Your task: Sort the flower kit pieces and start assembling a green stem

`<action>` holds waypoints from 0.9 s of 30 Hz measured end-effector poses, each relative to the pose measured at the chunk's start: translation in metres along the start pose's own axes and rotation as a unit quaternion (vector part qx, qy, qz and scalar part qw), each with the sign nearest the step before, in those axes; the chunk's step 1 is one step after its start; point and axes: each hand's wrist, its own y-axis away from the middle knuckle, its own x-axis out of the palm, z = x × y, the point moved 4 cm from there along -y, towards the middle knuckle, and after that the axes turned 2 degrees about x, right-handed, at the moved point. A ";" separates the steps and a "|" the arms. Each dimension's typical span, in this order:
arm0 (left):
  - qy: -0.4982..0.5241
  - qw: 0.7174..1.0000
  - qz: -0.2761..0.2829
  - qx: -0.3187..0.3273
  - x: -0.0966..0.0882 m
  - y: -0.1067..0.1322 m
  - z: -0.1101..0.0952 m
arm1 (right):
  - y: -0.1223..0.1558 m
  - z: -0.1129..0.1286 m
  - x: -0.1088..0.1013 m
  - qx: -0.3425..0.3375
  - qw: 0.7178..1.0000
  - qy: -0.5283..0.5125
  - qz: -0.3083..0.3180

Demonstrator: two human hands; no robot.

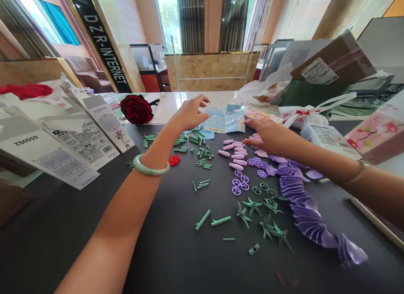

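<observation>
Left hand [189,113] open, fingers spread, just up-left of the loose light-blue printed paper sheets [224,122], no visible contact. Right hand [264,136] open, fingers spread and low, tips at the sheets' right edge, appears nearer. Neither pinching. Sheets lie between hands, long axis roughly left-right. Lilac plastic petal pieces [303,209] sit below right hand, green plastic stem pieces [195,144] below left, on the matte black table [164,252].
</observation>
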 end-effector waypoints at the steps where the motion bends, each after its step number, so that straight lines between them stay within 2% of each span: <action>1: -0.037 0.999 0.008 0.029 0.000 0.006 -0.015 | 0.017 0.007 -0.005 -0.001 1.000 -0.012 -0.001; 3: -0.059 0.995 -0.003 0.084 -0.002 0.022 -0.045 | 0.049 0.023 -0.012 -0.010 1.000 -0.016 -0.012; 5: -0.053 0.992 0.000 0.113 0.001 0.043 -0.070 | 0.078 0.039 -0.015 -0.038 0.999 -0.013 0.002; 7: -0.058 0.989 0.032 0.132 0.008 0.068 -0.086 | 0.104 0.052 -0.015 -0.058 0.998 -0.009 0.007; 10: -0.068 0.984 0.104 0.126 0.019 0.111 -0.092 | 0.138 0.064 -0.016 -0.074 0.997 -0.007 -0.029; 12: -0.076 0.975 0.192 0.085 0.025 0.140 -0.087 | 0.156 0.070 -0.018 -0.077 0.995 -0.008 -0.058; 14: -0.081 0.952 0.291 0.041 0.029 0.168 -0.081 | 0.168 0.077 -0.021 -0.078 0.994 -0.008 -0.081; 17: -0.082 0.942 0.326 -0.012 0.028 0.200 -0.077 | 0.174 0.097 -0.024 -0.118 0.988 -0.019 -0.095; 20: -0.068 0.955 0.287 -0.031 0.027 0.216 -0.077 | 0.165 0.126 -0.024 -0.176 0.982 -0.028 -0.069; 24: -0.009 0.966 0.258 -0.009 0.029 0.226 -0.079 | 0.140 0.159 -0.014 -0.133 0.989 0.041 0.041; 27: 0.035 0.967 0.251 0.002 0.030 0.228 -0.077 | 0.126 0.178 -0.006 -0.138 0.981 0.057 0.126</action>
